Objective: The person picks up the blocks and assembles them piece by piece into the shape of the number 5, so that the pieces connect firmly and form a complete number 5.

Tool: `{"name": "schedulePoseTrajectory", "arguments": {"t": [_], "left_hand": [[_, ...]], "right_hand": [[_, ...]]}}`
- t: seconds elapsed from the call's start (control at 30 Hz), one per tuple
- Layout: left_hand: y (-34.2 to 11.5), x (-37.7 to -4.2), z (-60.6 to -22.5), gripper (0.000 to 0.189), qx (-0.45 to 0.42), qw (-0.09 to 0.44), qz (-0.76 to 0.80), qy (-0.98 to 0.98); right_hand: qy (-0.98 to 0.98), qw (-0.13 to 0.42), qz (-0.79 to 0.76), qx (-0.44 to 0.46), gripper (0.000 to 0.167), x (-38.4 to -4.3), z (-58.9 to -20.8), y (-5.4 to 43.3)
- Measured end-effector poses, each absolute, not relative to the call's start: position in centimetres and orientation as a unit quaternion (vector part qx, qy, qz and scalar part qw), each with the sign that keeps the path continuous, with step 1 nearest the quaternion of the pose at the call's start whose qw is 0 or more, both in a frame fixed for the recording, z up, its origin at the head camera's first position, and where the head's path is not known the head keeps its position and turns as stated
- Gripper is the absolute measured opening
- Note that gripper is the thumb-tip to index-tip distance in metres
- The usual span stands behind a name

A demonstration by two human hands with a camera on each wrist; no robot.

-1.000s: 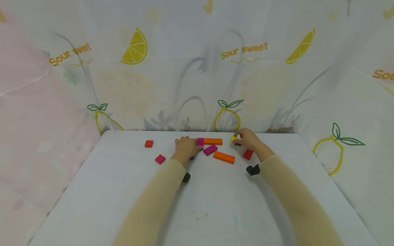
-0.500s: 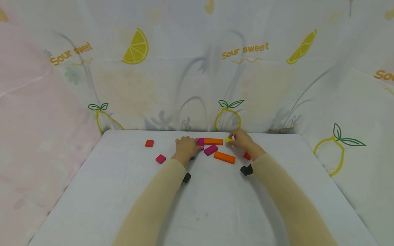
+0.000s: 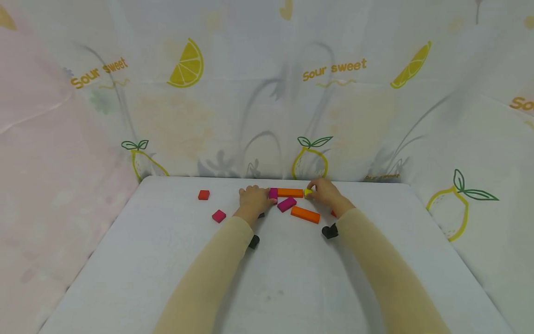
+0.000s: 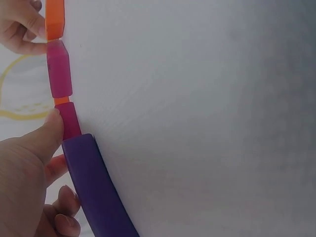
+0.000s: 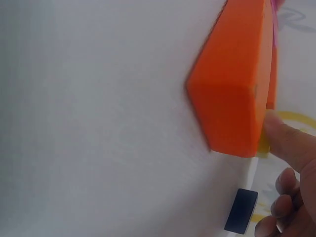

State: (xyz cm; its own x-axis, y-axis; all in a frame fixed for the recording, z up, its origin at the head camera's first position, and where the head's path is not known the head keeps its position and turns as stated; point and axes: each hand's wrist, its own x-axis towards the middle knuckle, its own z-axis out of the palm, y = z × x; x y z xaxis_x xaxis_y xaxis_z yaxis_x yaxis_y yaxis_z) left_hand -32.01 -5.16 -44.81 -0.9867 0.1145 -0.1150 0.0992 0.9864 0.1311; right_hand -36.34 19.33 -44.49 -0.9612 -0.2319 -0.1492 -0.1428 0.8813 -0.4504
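Note:
My left hand (image 3: 253, 203) holds an upright magenta block (image 3: 273, 195) at the back of the table, its thumb on the block's near side. A long orange block (image 3: 290, 193) runs rightward from that magenta block. At its right end, my right hand (image 3: 327, 192) pinches a small yellow block (image 3: 308, 192) between thumb and finger. The right wrist view shows the thumb over this yellow block (image 5: 263, 142), mostly hidden behind a near orange block (image 5: 229, 84). A purple block (image 4: 96, 182) lies beside my left fingers in the left wrist view.
In front lie another magenta block (image 3: 287, 204) and a slanted orange block (image 3: 305, 214). A red block (image 3: 203, 195) and a pinkish-red block (image 3: 219, 216) are at left. A dark block (image 5: 241, 211) sits below my right fingers. Patterned cloth (image 3: 233, 116) hangs behind the table.
My right hand has slid left with the yellow block, bringing it up to the orange block's right end. The right sleeve covers more of the red block there. My left hand stays in place.

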Motion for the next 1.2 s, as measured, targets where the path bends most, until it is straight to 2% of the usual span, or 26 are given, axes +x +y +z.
{"name": "schedulePoseTrajectory", "arguments": {"t": [1.2], "left_hand": [[-5.12, -31.95, -44.84, 0.061, 0.050, 0.058, 0.069, 0.995]], "right_hand": [[0.965, 0.086, -0.218, -0.117, 0.032, -36.27, -44.59, 19.02]]}}
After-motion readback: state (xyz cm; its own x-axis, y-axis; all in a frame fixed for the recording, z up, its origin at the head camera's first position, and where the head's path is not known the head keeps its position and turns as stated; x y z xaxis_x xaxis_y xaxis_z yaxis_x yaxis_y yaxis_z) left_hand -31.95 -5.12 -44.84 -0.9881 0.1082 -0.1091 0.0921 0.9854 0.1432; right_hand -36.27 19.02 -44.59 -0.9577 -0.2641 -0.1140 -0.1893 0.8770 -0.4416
